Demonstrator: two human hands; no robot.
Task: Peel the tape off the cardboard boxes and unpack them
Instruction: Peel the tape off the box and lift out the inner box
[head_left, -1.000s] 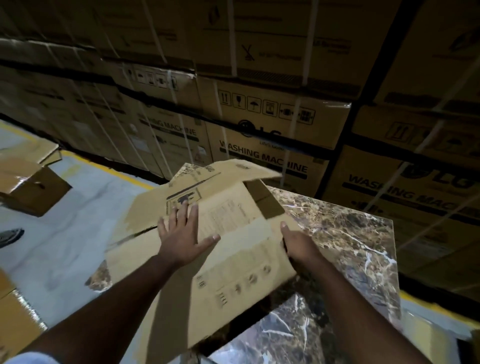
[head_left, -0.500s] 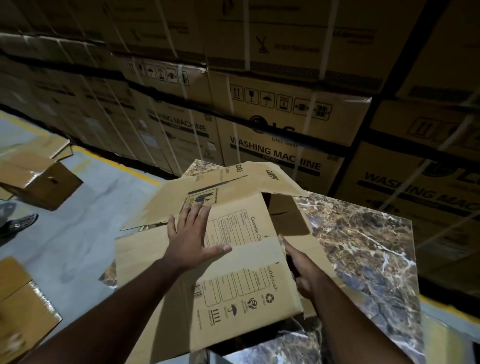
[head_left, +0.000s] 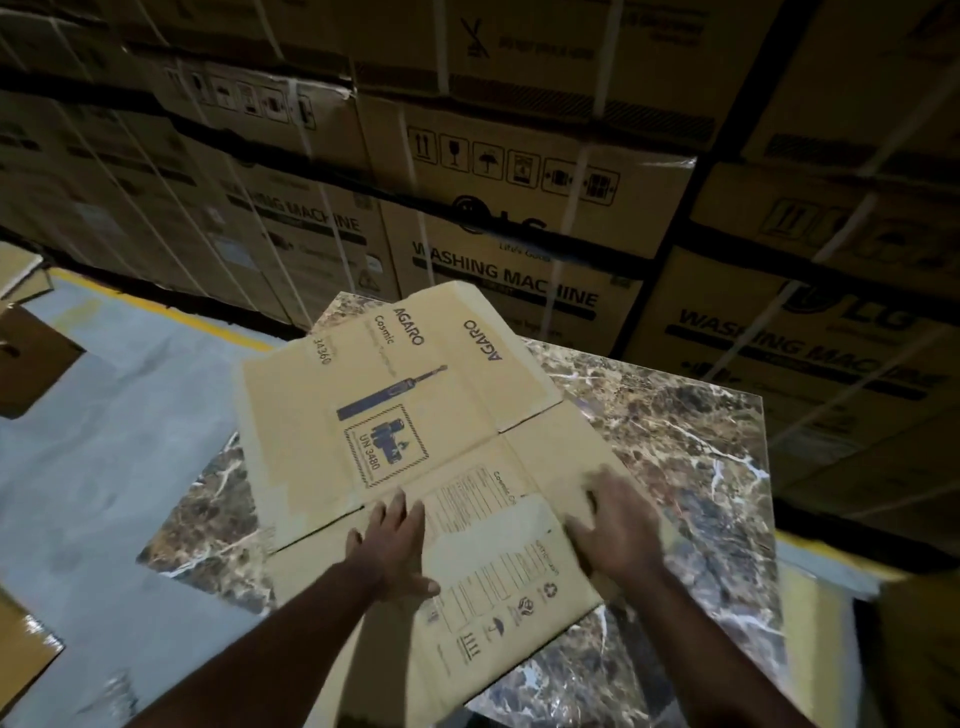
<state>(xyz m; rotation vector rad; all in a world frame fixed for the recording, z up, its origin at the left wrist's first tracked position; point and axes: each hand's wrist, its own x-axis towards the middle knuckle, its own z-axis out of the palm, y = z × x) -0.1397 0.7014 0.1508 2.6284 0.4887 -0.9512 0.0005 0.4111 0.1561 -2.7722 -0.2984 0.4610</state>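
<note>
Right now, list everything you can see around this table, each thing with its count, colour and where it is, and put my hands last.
flattened box: one, tan with dark print, lying flat on the table, its left edge overhanging.
table: one, brown marble pattern with white veins, centre.
washing machine cartons: many, brown with white straps, stacked in a wall behind the table.
open boxes: a few, brown, on the floor at the left edge.
floor: grey, with a yellow line along the cartons.
left hand: fingers straight, pressing flat on the flattened box near its middle fold.
right hand: blurred, fingers spread on the flattened box's right part.
</note>
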